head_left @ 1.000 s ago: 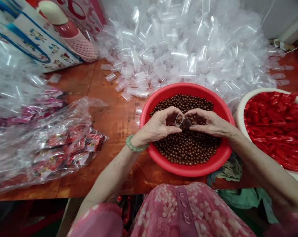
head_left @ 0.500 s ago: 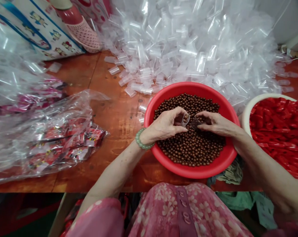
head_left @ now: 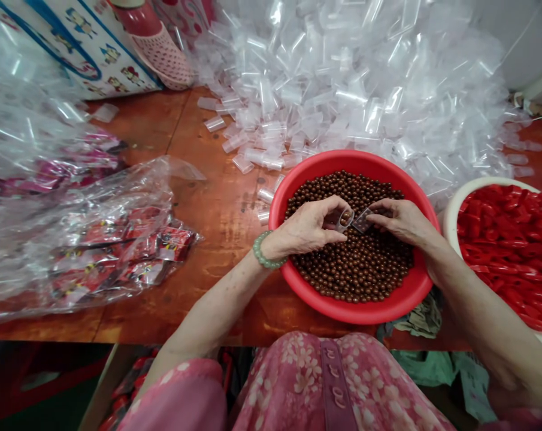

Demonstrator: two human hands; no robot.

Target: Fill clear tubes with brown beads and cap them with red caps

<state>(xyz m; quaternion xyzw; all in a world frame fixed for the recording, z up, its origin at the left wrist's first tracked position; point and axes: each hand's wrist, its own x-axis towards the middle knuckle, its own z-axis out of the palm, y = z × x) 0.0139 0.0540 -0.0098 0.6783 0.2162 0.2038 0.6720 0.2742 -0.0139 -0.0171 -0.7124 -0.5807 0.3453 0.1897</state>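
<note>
Over a red basin [head_left: 356, 312] of shiny brown balls [head_left: 351, 275], my left hand [head_left: 313, 224] is closed around a small clear plastic tube [head_left: 346, 220]. At least one brown ball shows at the tube's mouth, which faces right. My right hand [head_left: 400, 221] pinches a small clear plastic piece [head_left: 363, 221] between thumb and fingers, its left end close to the tube's mouth. Whether the two plastic parts touch, I cannot tell. A green bead bracelet [head_left: 267, 251] circles my left wrist.
Behind the basin rises a large heap of clear plastic tubes [head_left: 324, 90]. A white tub [head_left: 451, 224] of red plastic parts stands at the right. Bagged red packets [head_left: 118, 248] lie at the left. A patterned bag [head_left: 113, 54] and a pink-sleeved bottle [head_left: 163, 57] stand behind.
The clear piece in my right hand has turned from flat and low to tilted up toward the tube's mouth. My left hand keeps its hold. The whole view has shifted slightly.
</note>
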